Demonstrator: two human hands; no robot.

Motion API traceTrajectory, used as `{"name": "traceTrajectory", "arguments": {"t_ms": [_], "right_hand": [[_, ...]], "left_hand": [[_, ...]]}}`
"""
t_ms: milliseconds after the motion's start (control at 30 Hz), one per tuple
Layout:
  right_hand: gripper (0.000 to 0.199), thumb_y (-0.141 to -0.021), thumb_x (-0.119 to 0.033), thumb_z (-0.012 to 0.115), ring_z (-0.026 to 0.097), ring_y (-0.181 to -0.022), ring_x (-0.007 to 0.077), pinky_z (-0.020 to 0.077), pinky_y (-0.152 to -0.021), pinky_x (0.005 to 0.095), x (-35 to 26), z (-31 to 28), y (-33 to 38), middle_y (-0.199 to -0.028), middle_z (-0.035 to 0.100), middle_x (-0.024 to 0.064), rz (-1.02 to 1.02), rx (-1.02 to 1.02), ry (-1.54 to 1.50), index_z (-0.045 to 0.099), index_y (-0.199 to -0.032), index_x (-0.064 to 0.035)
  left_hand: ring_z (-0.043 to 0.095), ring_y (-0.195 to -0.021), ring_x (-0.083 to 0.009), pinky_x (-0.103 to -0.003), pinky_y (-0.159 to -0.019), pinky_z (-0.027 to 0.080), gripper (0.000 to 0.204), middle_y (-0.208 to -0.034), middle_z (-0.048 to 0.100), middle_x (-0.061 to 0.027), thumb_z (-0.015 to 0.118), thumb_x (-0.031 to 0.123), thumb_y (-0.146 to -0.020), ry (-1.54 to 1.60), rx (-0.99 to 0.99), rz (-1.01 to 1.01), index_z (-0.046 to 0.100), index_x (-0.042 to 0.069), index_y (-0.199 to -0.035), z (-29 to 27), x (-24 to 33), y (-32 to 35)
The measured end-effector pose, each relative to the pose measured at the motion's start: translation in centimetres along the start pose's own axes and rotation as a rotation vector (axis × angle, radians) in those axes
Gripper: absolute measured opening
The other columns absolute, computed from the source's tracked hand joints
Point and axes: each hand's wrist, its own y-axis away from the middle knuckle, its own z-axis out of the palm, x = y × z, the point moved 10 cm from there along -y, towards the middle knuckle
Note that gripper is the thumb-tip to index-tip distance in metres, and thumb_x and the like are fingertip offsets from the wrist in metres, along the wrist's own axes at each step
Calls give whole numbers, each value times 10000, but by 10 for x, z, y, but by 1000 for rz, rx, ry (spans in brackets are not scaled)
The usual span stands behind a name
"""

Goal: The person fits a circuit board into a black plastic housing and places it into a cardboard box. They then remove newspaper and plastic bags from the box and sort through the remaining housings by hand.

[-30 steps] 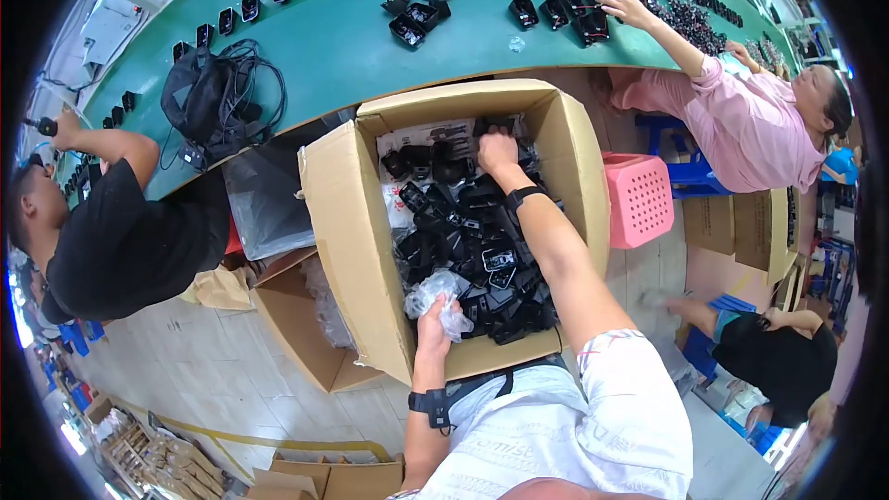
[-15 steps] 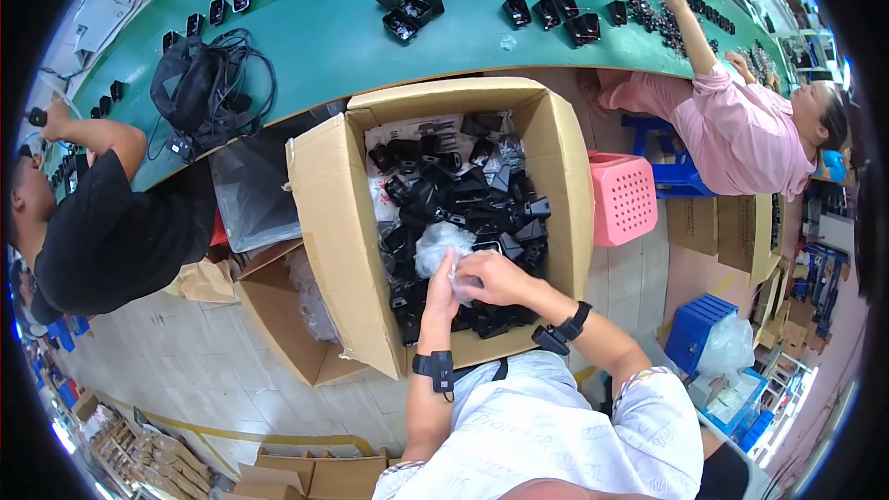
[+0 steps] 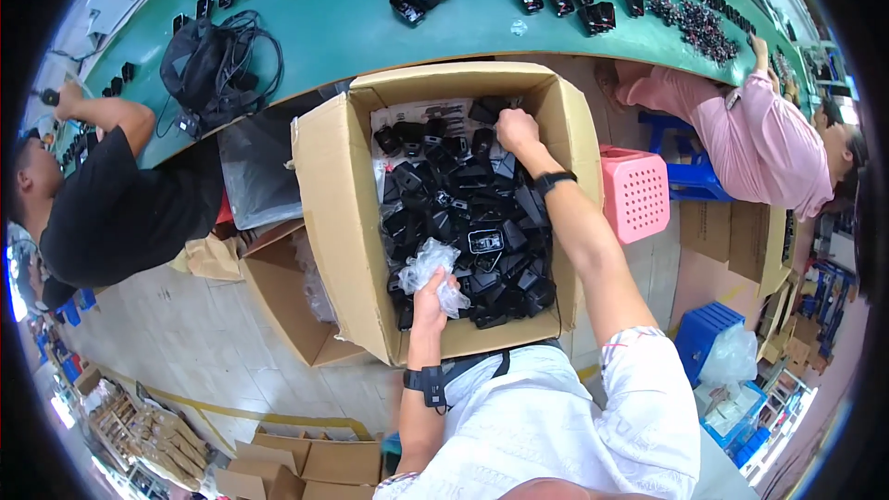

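The left hand (image 3: pixel 429 308) wraps its fingers around crumpled clear plastic film (image 3: pixel 430 265), probably bunched for compactness, black plastic housings (image 3: pixel 468 187) beneath them, one housing (image 3: pixel 482 111) just left of the right hand (image 3: pixel 519 132) (fingers curled, hold unclear).

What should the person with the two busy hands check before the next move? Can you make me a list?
1. Left hand has hold of the crumpled clear plastic: ok.
2. Right hand has a firm grip on a black part: cannot tell; its fingers hide that.
3. Cardboard box is open at the top: ok.
4. Black parts in the box lie in neat rows: not ok; they are in a jumbled heap.
5. Black band is on the right wrist: ok.
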Motion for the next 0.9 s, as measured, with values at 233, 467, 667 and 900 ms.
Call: {"name": "traceTrajectory", "arguments": {"t_ms": [233, 467, 667, 900], "right_hand": [[177, -867, -181, 595, 649, -751, 400, 528, -682, 462, -14, -82, 79, -779, 657, 222, -205, 218, -475, 630, -822, -13], [152, -788, -147, 644, 652, -774, 374, 529, -694, 432, -156, -17, 252, -811, 665, 193, -822, -369, -466, 667, -903, -51], [160, -821, -169, 607, 673, -716, 333, 548, -667, 392, -72, -37, 89, -798, 689, 162, -311, 208, -542, 689, -843, -33], [446, -733, -377, 677, 625, -1008, 377, 495, -898, 440, -94, 90, 48, -1045, 662, 232, -288, -350, -96, 687, -998, -18]], "left_hand": [[558, -647, -156, -294, -599, 472, 212, -739, 571, -52, 599, 245, -934, 24, -120, -21, 561, 65, -1039, 30, -2, 1], [658, -863, -215, -330, -774, 527, 458, -1016, 672, -108, 545, 409, -952, 201, -137, -130, 546, 64, -1252, 58, 1, 1], [505, -562, -133, -262, -483, 421, 177, -653, 512, -13, 597, 247, -935, 158, -175, -117, 554, 96, -1016, -1, -6, -6], [449, -536, -114, -246, -481, 371, 190, -614, 446, 11, 595, 283, -940, 45, -157, -70, 529, 109, -975, -8, -12, 15]]}}
